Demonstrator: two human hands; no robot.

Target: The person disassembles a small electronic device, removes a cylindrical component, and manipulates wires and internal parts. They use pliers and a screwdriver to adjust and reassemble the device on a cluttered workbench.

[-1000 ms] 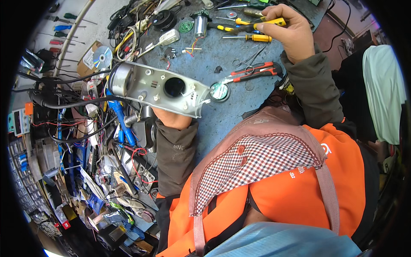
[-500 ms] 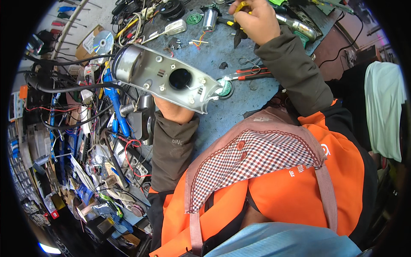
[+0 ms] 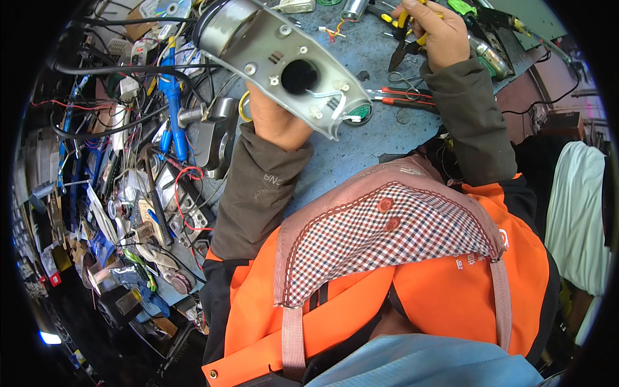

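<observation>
My left hand (image 3: pixel 277 119) is closed on a grey plastic housing (image 3: pixel 255 51) from beneath. The housing's inside faces up, showing a dark round opening, small posts and a pale wire near its narrow end. My right hand (image 3: pixel 442 35) grips yellow-handled pliers (image 3: pixel 397 53) at the upper right, their dark jaws pointing down. Below them on the blue mat lie metal forceps (image 3: pixel 407 84) and a red-and-black cutter (image 3: pixel 412 97). A small round container with green contents (image 3: pixel 358 114) sits just beyond the housing's narrow end, partly hidden by it.
The worn blue mat (image 3: pixel 361 145) carries a silver cylinder with wires (image 3: pixel 354 9) at the back and more tools at the right. Cables, a blue tool (image 3: pixel 173 97), metal parts and clutter (image 3: pixel 129 226) crowd the left. A pale green cloth (image 3: pixel 574 213) hangs at the right.
My right hand has changed from raised yellow-handled tools to pliers pointing down. The housing and my left hand appear higher and farther right in the picture; the view has shifted too.
</observation>
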